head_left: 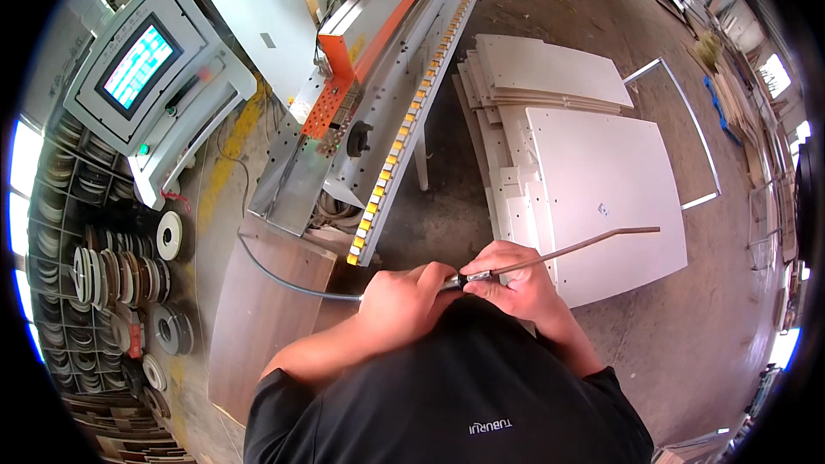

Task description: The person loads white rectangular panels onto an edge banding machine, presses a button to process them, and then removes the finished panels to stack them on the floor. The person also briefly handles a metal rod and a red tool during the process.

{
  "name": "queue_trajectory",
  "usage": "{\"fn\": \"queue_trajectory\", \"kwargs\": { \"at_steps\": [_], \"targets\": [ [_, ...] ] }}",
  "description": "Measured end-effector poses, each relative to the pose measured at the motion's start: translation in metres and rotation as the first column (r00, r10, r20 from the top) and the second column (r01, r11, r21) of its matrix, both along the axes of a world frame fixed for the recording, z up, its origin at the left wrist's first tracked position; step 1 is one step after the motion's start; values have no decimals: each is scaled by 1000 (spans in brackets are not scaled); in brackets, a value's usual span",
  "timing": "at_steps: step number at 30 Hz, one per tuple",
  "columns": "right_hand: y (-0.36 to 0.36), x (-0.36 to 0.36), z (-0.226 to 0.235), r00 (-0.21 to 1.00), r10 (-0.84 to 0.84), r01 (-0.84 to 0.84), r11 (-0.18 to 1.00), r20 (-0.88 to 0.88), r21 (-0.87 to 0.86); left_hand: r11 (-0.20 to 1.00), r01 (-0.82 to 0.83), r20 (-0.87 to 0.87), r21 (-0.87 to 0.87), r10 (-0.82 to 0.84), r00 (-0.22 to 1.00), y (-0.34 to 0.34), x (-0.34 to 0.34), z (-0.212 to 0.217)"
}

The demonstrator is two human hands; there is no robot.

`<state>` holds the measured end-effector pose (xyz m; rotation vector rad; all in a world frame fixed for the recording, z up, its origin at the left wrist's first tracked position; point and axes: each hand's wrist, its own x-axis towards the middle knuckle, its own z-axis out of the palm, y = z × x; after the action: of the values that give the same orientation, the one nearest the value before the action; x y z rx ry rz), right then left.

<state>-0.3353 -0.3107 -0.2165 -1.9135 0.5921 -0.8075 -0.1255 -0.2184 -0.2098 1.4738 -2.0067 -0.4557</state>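
Note:
Close in front of my black shirt, both hands meet at a dark coupling with a silver part (477, 276). My left hand (399, 299) is closed around the end of a grey-blue hose (296, 286), which curves away to the left. With fingers and thumb, my right hand (521, 282) grips the silver part at the base of a long thin brown tube (584, 246). That tube sticks out to the right, and its far end is slightly bent. My left palm and fingers hide part of the coupling.
Ahead stands a long machine with an orange bracket (331, 94) and a yellow-block roller rail (404, 133). A control panel (142, 60) is far left. White panels (619, 180) are stacked right, a brown board (266, 318) lies left, and edging rolls (120, 277) fill a rack.

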Motion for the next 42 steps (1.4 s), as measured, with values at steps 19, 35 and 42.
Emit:
{"fn": "queue_trajectory", "kwargs": {
  "at_steps": [19,35,42],
  "targets": [
    [-20,-65,7,366,-649,188,753,667,631,988,-13,-190,156,43,981,-1,-12,-39],
    [-23,-39,30,269,-252,-304,894,930,330,912,196,-489,361,6,872,-2,-6,-57],
    [-30,-4,58,288,105,-500,865,952,56,687,590,-828,425,31,560,-3,25,-50]
  ]
}}
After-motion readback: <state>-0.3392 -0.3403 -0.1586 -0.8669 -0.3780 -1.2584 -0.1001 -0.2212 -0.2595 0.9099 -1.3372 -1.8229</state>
